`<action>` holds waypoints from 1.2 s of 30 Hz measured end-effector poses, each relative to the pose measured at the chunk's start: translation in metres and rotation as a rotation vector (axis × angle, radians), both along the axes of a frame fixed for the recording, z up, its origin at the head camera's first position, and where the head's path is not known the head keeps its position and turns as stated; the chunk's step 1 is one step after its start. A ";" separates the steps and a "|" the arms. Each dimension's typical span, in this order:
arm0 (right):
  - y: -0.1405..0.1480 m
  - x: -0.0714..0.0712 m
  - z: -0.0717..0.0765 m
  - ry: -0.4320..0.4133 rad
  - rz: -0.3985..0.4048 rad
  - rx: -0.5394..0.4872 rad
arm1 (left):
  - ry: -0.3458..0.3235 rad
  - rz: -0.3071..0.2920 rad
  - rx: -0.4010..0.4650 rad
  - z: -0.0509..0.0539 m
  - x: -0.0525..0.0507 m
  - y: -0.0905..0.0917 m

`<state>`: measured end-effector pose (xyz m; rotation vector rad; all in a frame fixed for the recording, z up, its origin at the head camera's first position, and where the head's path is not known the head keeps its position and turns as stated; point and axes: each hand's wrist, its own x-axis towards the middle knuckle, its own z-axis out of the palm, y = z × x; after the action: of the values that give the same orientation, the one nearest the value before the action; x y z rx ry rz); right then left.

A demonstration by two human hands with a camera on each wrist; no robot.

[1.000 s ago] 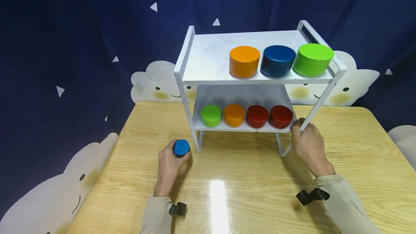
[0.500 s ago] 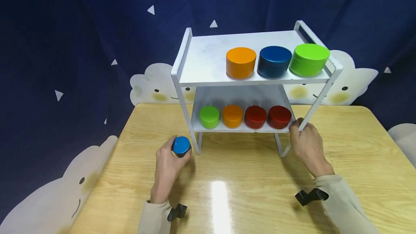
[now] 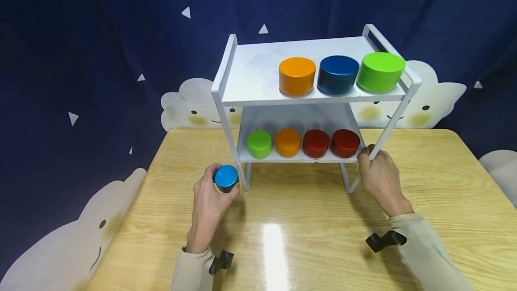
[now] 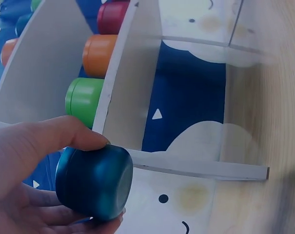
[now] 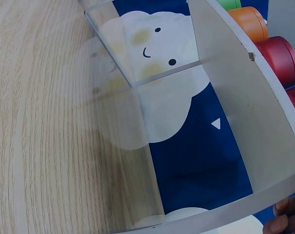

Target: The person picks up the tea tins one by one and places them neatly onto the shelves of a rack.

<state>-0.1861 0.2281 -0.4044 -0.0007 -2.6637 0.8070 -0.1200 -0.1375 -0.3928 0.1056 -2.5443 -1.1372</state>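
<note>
My left hand [image 3: 211, 201] grips a round blue tin [image 3: 226, 178] between thumb and fingers, raised above the table beside the left front leg of a white two-tier shelf [image 3: 258, 102]. In the left wrist view the blue tin [image 4: 94, 181] lies between the thumb above and the fingers below. At the shelf's right side, my right hand [image 3: 381, 181] holds the right front leg near the lower tier, its fingertips partly hidden behind the frame. Only some fingers [image 5: 284, 214] of it show at the edge of the right wrist view.
On the upper tier stand an orange tin [image 3: 296, 77], a dark blue tin [image 3: 338, 75] and a green tin [image 3: 381, 72]. The lower tier bears a green tin [image 3: 259, 144], an orange tin [image 3: 287, 143] and two red tins [image 3: 316, 143]. A navy curtain [image 3: 121, 35] hangs behind the wooden table [image 3: 315, 237].
My left hand has lifted the blue tin a little, close beside the shelf's left leg. The right hand keeps its hold on the shelf. The head view has shifted slightly.
</note>
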 end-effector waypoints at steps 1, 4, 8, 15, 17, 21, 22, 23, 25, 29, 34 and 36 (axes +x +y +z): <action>0.000 0.000 0.000 -0.001 0.001 0.002 | 0.009 -0.004 0.002 0.000 0.000 0.000; 0.000 -0.001 0.000 -0.003 0.001 0.005 | 0.038 -0.022 0.015 0.001 0.000 0.001; 0.000 0.000 -0.001 -0.010 0.001 0.003 | 0.061 -0.037 0.026 0.000 0.000 0.002; -0.001 0.000 -0.001 -0.003 0.002 -0.003 | 0.076 -0.038 0.022 0.000 0.001 0.003; -0.001 0.000 -0.001 -0.004 0.005 -0.005 | 0.071 -0.035 0.020 0.002 0.002 0.003; -0.001 0.000 0.000 -0.005 0.009 -0.005 | 0.072 -0.034 0.011 0.005 0.003 0.004; -0.001 0.000 0.000 -0.005 0.010 -0.005 | 0.075 -0.036 0.011 0.006 0.003 0.005; -0.001 0.000 0.000 -0.005 0.010 -0.005 | 0.076 -0.041 0.010 0.006 0.004 0.005; -0.001 0.000 0.000 -0.008 0.013 -0.006 | 0.084 -0.049 0.012 0.007 0.005 0.006; -0.001 0.000 0.000 -0.012 0.018 -0.010 | 0.105 -0.058 0.017 0.011 0.007 0.007; -0.001 0.000 0.000 -0.016 0.013 -0.009 | 0.136 -0.069 0.013 0.017 0.011 0.008; -0.001 0.000 0.000 -0.022 0.009 -0.009 | 0.144 -0.075 0.013 0.020 0.012 0.009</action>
<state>-0.1862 0.2272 -0.4039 0.0000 -2.6822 0.8258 -0.1078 -0.1288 -0.3731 -0.0672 -2.4320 -1.1454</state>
